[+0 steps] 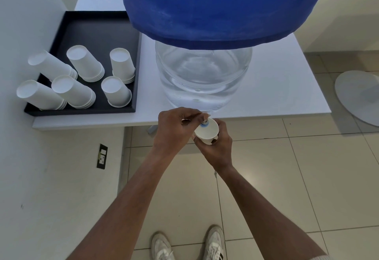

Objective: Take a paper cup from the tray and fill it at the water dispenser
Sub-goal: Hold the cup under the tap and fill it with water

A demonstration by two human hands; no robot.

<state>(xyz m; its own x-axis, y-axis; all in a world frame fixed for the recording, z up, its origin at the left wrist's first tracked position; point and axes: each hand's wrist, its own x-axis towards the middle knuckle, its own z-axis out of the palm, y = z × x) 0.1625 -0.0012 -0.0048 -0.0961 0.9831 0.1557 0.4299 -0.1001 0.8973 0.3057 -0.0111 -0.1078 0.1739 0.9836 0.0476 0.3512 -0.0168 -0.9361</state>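
Observation:
My right hand (217, 147) grips a white paper cup (206, 131) from below, just off the table's front edge. The cup's mouth sits under the dispenser's small blue-ringed tap (204, 123). My left hand (174, 130) pinches the tap's lever from the left. The water dispenser (203, 75) is a clear bottle of water under a blue cloth cover (215, 5), standing on the white table (287, 95). A black tray (98, 32) to the left holds several stacks of upturned white paper cups (85, 64). Whether water is flowing is hidden.
A white wall (24, 157) runs along the left with a power socket (102, 156) low on it. A round white fan base (359, 95) lies on the tiled floor at the right. My white shoes (188, 245) show at the bottom.

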